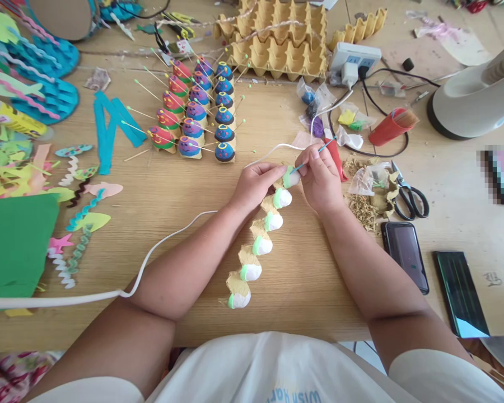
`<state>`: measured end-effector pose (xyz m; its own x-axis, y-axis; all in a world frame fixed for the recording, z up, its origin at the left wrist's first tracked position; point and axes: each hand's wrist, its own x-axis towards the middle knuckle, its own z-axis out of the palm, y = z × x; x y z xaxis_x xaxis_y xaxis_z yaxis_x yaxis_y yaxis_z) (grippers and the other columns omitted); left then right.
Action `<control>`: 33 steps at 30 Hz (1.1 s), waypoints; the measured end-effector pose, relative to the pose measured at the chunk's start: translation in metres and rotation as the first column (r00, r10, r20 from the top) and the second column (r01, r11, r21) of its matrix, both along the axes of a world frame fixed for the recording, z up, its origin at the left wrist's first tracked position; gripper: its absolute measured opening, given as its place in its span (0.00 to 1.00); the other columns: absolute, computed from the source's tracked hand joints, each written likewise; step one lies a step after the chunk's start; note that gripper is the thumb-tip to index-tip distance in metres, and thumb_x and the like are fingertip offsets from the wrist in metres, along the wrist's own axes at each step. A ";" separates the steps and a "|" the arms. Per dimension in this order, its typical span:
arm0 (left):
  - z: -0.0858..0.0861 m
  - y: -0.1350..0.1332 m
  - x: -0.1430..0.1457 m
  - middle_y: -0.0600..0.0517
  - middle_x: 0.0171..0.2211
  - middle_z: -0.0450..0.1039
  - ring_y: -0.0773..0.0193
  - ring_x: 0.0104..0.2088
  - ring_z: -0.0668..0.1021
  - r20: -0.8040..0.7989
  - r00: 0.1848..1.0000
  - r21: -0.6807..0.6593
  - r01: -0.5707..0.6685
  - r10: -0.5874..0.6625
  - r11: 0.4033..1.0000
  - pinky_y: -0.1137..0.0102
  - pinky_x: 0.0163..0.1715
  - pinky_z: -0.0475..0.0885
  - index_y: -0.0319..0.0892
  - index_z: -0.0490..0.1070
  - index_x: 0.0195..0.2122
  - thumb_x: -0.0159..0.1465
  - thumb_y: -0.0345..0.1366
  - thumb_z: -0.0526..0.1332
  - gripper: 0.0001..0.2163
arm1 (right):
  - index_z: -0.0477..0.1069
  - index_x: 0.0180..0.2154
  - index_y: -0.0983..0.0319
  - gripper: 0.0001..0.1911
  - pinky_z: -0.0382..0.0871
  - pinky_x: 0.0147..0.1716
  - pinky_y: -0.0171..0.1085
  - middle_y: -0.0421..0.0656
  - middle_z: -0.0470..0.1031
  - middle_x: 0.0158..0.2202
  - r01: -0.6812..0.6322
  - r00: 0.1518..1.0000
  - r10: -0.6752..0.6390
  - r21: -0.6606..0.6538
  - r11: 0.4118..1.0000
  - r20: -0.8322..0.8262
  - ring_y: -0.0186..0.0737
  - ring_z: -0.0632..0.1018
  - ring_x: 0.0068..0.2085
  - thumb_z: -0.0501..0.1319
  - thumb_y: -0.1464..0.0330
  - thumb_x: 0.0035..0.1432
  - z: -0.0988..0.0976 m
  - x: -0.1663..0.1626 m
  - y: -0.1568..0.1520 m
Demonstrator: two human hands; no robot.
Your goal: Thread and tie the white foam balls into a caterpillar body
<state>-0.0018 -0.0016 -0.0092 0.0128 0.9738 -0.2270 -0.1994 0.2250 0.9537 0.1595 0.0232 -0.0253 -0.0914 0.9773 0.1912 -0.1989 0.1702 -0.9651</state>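
Note:
A strip of egg-carton cups (258, 246), each capped with white and green clay, lies on the wooden table (180, 190) running away from me. My left hand (254, 183) grips the far end of the strip, fingers curled round it. My right hand (319, 176) pinches a thin blue stick (315, 157) whose tip touches the green clay on the farthest cup (290, 176).
Rows of painted clay-covered cups with sticks (197, 115) stand ahead. Egg trays (277, 39) and a power strip (355, 56) lie at the back. Scissors (409, 196), two phones (405, 254), a red cup (390, 126), clay bags and a white fan sit right. Foam cut-outs (21, 168) fill the left; a white cable (151, 252) crosses under my left arm.

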 end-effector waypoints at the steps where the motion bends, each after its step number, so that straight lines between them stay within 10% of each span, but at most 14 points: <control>1: 0.000 0.000 0.000 0.57 0.20 0.72 0.69 0.24 0.74 -0.002 1.000 -0.003 0.001 -0.001 1.000 0.73 0.25 0.67 0.43 0.80 0.25 0.57 0.51 0.79 0.18 | 0.67 0.33 0.53 0.28 0.74 0.35 0.41 0.38 0.62 0.30 -0.001 1.000 0.001 0.001 1.000 -0.003 0.40 0.70 0.33 0.66 0.38 0.68 0.001 0.000 0.000; 33: -0.003 0.002 -0.001 0.56 0.20 0.72 0.70 0.23 0.72 0.032 0.999 0.016 -0.005 0.005 1.000 0.70 0.25 0.63 0.42 0.78 0.23 0.56 0.52 0.80 0.20 | 0.68 0.33 0.54 0.24 0.65 0.31 0.38 0.35 0.64 0.27 -0.010 0.985 -0.003 -0.077 0.997 -0.170 0.35 0.66 0.28 0.70 0.44 0.67 -0.001 0.002 0.005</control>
<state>-0.0024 0.0001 -0.0117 0.0149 0.9774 -0.2107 -0.2306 0.2084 0.9505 0.1613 0.0282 -0.0263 -0.0675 0.9894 0.1285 -0.3618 0.0958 -0.9273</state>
